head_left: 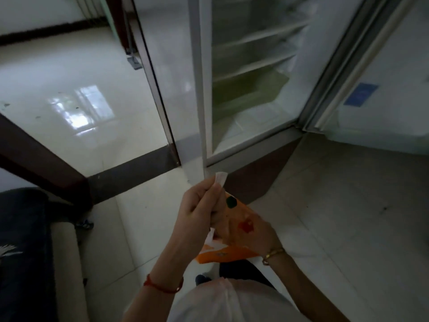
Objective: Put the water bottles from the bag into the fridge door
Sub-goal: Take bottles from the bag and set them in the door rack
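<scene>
The left hand pinches the white handle of the orange plastic bag; the right hand sits under or inside the film, its grip unreadable. A slipping handle could drop the load. No water bottles show, and the open fridge door's shelves are cut off.

The fridge stands ahead, open, its shelves stacked one above another inside. Its door swings out to the right. Left of the fridge runs a door frame, with a threshold across the floor at its foot. A sofa sits at the near left. Both hands meet low in front of the fridge: the left hand above and left of the right hand, the bag between and under them.
</scene>
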{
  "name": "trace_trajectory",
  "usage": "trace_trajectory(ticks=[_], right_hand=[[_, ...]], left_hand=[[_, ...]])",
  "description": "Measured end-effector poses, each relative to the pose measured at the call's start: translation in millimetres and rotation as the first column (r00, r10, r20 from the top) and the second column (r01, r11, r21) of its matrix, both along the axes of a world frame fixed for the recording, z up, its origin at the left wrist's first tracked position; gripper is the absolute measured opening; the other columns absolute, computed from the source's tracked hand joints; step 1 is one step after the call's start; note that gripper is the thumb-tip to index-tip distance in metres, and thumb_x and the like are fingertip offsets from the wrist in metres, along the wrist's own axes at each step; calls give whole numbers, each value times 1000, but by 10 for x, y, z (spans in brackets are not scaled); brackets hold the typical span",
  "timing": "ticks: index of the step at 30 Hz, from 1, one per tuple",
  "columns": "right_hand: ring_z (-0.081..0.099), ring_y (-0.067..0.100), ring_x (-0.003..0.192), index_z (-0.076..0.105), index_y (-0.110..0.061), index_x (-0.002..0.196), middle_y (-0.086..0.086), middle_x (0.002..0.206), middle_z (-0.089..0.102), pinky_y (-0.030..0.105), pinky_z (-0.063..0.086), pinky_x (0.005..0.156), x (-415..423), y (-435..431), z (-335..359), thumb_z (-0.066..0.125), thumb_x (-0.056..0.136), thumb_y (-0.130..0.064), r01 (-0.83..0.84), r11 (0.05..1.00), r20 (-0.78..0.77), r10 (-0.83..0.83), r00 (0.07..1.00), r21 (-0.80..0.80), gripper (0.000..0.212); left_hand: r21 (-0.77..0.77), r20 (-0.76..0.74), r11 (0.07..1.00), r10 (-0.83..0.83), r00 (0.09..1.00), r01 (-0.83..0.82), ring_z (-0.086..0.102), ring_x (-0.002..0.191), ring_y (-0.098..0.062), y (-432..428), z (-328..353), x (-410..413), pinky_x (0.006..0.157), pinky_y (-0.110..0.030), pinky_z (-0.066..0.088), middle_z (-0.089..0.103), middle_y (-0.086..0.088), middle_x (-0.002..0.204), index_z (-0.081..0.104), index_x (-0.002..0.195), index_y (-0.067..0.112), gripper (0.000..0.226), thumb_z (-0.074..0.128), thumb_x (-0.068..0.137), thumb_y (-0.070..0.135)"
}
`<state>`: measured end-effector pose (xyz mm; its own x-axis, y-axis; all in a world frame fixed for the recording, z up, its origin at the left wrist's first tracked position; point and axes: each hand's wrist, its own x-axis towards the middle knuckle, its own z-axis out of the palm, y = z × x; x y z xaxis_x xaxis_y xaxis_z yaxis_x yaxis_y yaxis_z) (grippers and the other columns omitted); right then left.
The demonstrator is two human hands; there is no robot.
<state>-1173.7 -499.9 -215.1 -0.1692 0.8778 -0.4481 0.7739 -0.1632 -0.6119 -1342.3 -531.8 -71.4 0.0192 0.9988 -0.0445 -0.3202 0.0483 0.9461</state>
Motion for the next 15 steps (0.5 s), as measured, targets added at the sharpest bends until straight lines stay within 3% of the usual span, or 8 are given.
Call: trace_trajectory(ticks=[8,12,15], right_hand=[[51,23,123,45,-5,135,10,134,52,14,33,91,585,15,-191,61,92,-28,125,985,-15,-127,992,-120,51],[59,22,111,44,-7,138,12,129,59,19,44,87,988,132,-214,60,92,-34,219,971,-47,-225,973,-97,56],[59,18,106,50,-7,131,10,125,61,3,38,75,1319,295,-179,59,92,-36,201,979,-31,-203,979,-36,49]], left_hand=[[28,39,985,-171,985,170,28,42,-6,314,103,620,41,-17,25,35,6,52,44,68,10,28,41,95,17],[18,37,985,-169,985,169,23,43,-8,488,128,1003,41,-23,17,32,4,52,44,72,5,23,43,91,18],[24,36,989,-150,988,149,26,40,-6,606,150,1299,39,-20,20,33,4,49,40,65,8,27,44,90,17]])
